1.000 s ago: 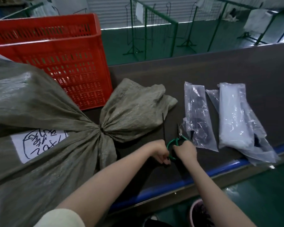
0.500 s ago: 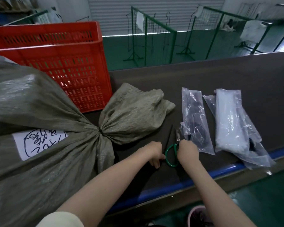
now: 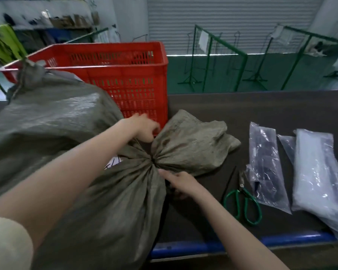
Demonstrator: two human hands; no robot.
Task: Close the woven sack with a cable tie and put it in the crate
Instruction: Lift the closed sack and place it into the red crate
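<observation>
- A workshop floor lay behind, shutter door and green racks at the back, and a dark table (image 3: 261,106) with a blue front edge ran across the foreground.
- Far left, the sack (image 3: 53,121) lay on its side on the table, bulging full, its far end leaning up against the crate (image 3: 125,75). That looked like a short lift waiting to happen.
- The crate stood open-topped just behind the sack, so the drop-in spot was close.
- The left hand (image 3: 142,127) was curled on the fabric above the sack's cinched neck (image 3: 153,159), apparently gripping a fold.
- The neck was pinched tight and the mouth fanned out to its right, so the closing seemed done; the tie itself was too small to make out.
- The right hand (image 3: 179,182) reached in under the neck, fingers part-spread against the cloth; whether it had a grip, I could not tell.
- A black strip (image 3: 229,181), probably the cut tie tail, lay loose beside the scissors (image 3: 246,203), both set down clear of the sack.
- Far right, two plastic bags (image 3: 312,172) lay flat and untouched.
</observation>
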